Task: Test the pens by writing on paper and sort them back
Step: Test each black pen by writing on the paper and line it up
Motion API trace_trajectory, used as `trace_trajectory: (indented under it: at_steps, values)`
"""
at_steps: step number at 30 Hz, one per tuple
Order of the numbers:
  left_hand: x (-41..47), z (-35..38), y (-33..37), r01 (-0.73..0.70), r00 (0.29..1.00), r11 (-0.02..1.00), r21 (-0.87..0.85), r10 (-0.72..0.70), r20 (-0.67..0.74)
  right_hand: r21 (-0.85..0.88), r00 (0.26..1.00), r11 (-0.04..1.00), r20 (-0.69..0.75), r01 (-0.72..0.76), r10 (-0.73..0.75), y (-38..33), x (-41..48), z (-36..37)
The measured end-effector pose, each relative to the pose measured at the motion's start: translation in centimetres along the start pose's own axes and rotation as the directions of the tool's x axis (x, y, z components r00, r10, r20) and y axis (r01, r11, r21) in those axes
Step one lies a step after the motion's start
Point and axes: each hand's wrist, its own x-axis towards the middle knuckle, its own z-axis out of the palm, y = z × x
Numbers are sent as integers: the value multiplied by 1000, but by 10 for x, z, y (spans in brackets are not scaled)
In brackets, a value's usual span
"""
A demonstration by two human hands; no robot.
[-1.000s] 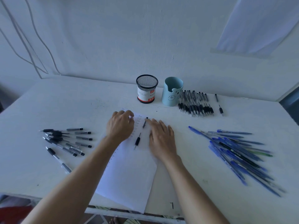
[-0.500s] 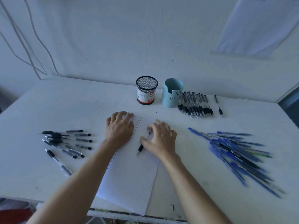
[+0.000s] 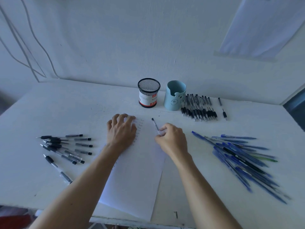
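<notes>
Lying beneath both hands, white rectangular paper sheet [image 3: 137, 179] with handwritten marks. Pressing down on its far end, left hand [image 3: 121, 131], fingers spread. Just right of it, right hand [image 3: 172, 141] curled, pinching slim clear black-tipped pen [image 3: 155, 124] over the sheet's edge.

1 slim clear-barrelled pen [image 3: 155, 125], dark at its far end, is pinched by the fingers [image 3: 162, 129] of the right hand [image 3: 172, 141] and is angled away beyond them. A white paper sheet [image 3: 137, 176] bearing handwritten words is pressed flat under the spread fingers [image 3: 122, 117] of the left hand [image 3: 121, 131], the words showing just right of them.
</notes>
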Motion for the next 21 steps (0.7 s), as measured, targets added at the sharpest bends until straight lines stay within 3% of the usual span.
trace_trajectory:
  at_steps: [4,10,15,21]
  values:
    - [5,1,6,8,1000,1000,15,-8,5,185,977,983,-211,14,26,13,15,-34]
    - [14,5,14,-1,1000,1000,4,1,10,204,866,979,-484,-27,124,52,66,-79]
    - [22,8,19,-6,1000,1000,-4,6,19,179,836,977,-513,-117,194,79,111,-86]
    - [25,11,19,-6,1000,1000,10,6,22,148,863,978,-464,-150,202,90,137,-86]
